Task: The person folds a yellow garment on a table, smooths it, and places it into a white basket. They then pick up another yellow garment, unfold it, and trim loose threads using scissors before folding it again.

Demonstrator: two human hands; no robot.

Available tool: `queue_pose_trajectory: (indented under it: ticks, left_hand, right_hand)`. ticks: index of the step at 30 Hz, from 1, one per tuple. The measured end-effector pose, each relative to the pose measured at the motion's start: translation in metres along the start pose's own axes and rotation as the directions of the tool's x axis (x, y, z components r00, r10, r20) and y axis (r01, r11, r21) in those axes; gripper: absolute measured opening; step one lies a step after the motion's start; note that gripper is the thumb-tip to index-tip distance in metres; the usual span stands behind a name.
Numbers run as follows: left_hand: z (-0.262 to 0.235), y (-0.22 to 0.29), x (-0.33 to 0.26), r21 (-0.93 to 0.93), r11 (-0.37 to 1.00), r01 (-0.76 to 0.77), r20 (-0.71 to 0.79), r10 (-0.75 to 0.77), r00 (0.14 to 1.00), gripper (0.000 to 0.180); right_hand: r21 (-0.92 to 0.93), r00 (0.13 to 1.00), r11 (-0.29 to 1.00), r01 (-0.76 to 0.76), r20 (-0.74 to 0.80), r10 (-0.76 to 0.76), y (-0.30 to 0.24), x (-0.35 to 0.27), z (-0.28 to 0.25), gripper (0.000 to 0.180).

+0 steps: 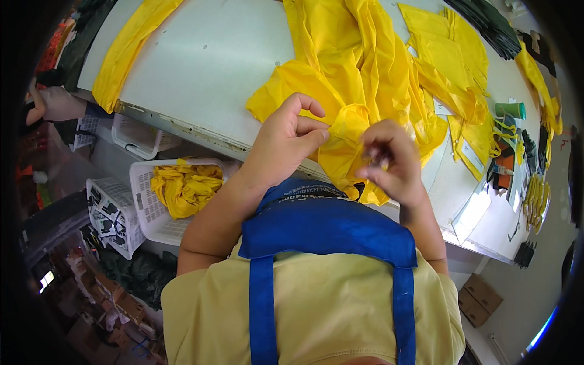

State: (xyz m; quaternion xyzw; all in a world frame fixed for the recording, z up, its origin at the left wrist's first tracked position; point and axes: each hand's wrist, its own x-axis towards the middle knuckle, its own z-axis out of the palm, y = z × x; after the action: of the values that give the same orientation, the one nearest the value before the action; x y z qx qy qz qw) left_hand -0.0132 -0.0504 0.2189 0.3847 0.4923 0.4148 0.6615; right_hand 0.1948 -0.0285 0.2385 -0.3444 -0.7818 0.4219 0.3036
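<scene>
A pale worktable point(201, 67) spans the top of the frame. At upper centre lies a crumpled yellow fabric piece point(380, 73), long axis running top to bottom, its bunched end pointing down. The left hand point(286, 140), at centre, curls thumb and fingers at its edge; whether they pinch, I cannot tell. Right of centre, the right hand's point(398, 161) 5 fingers blur, curled, hold unclear.

The left forearm point(222, 198) slants inward to the near edge of the surface point(201, 67). There the left hand point(292, 137) is turned thumb side up, index finger arched, thumb tip close to the middle fingertip. The right forearm point(427, 228) rises more steeply; the right hand point(395, 161), blurred, curls its fingers toward the thumb.
</scene>
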Motion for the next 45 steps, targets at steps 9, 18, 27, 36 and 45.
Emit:
queue_pose_trajectory:
  ticks: [9, 18, 27, 36, 45]
  left_hand:
    - [0.002, -0.001, 0.001, 0.053, 0.999, -0.013, 0.006, 0.013, 1.000, 0.025]
    - [-0.001, -0.002, -0.003, 0.034, 0.999, -0.013, 0.000, 0.013, 1.000, 0.025]
    - [-0.003, -0.005, -0.003, -0.061, 0.998, -0.024, 0.013, 0.025, 1.000, 0.027]
    - [-0.002, -0.006, -0.005, -0.090, 0.996, -0.014, 0.012, 0.015, 1.000, 0.027]
    - [-0.024, -0.008, -0.007, -0.019, 0.992, -0.124, 0.069, 0.125, 0.990, 0.015]
  right_hand:
    - [-0.085, 0.993, 0.995, -0.053, -0.111, 0.044, 0.005, 0.004, 0.011, 0.010]
    - [0.572, 0.979, 0.811, -0.122, -0.067, 0.195, 0.004, -0.008, 0.003, 0.008]
    - [-0.254, 0.983, 0.967, -0.025, -0.180, -0.022, 0.013, -0.014, 0.012, 0.024]
    - [-0.287, 0.956, 0.957, 0.041, -0.268, -0.121, 0.018, -0.013, 0.022, 0.025]
    - [0.467, 0.930, 0.859, -0.212, -0.175, 0.324, 0.046, -0.009, 0.037, 0.039]
